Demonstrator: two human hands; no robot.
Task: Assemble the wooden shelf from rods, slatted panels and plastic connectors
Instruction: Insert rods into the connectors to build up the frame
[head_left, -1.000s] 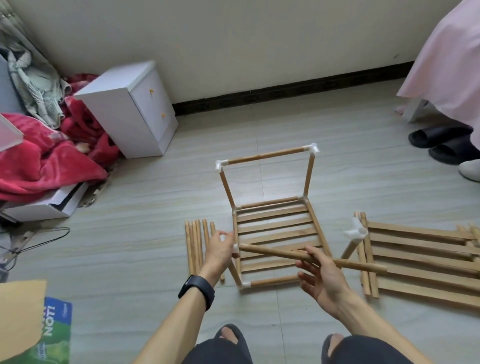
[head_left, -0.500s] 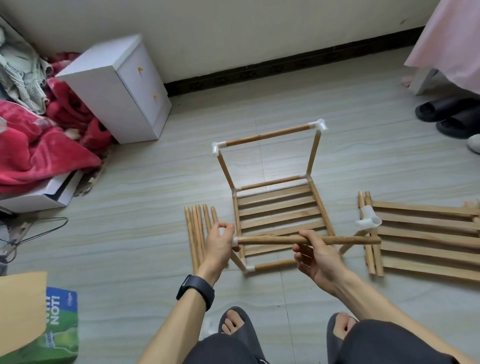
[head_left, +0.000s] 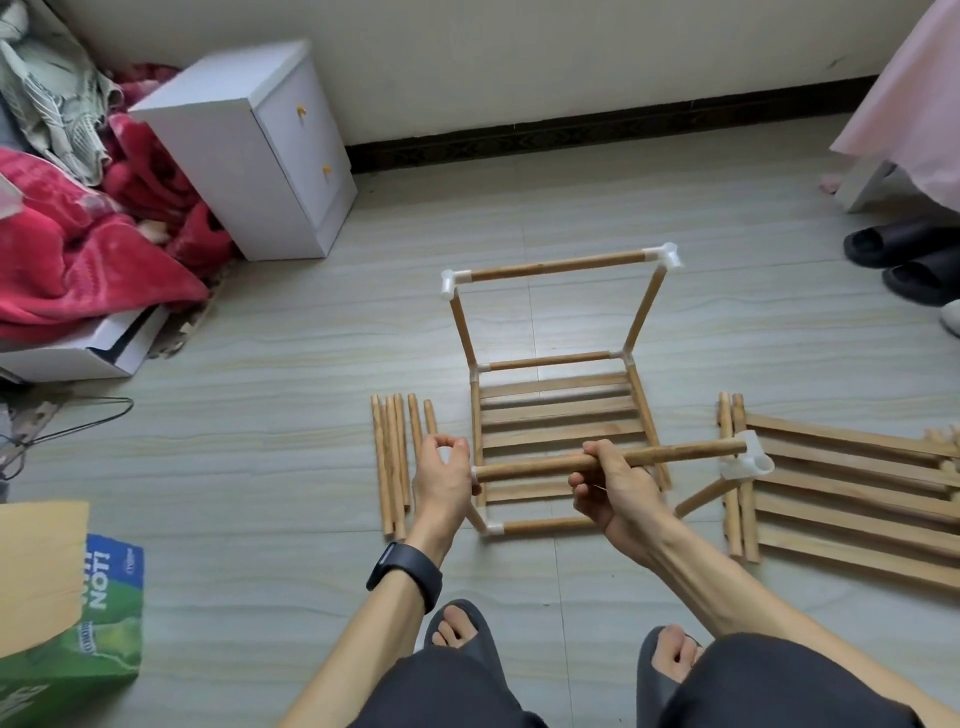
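The partly built shelf frame (head_left: 556, 267) stands on the floor with a slatted panel (head_left: 556, 415) as its lowest level and white connectors (head_left: 449, 280) on its back corners. My right hand (head_left: 613, 488) grips a wooden rod (head_left: 685, 453) held level across the front. The rod's left end meets a white connector on the near-left post, which my left hand (head_left: 444, 478) holds. Its right end sits at another white connector (head_left: 748, 462) on the near-right post. Several loose rods (head_left: 397, 457) lie left of the frame.
More slatted panels (head_left: 852, 493) lie on the floor at right. A white cabinet (head_left: 260, 150), a red blanket (head_left: 78, 249) and a wire hanger (head_left: 67, 421) are at left, a green box (head_left: 98, 623) near left. Black slippers (head_left: 904, 254) are at far right.
The rod has swung from slanting down-right to level, and its right end has come up to the connector on the near-right post. My left hand stays at the near-left corner.
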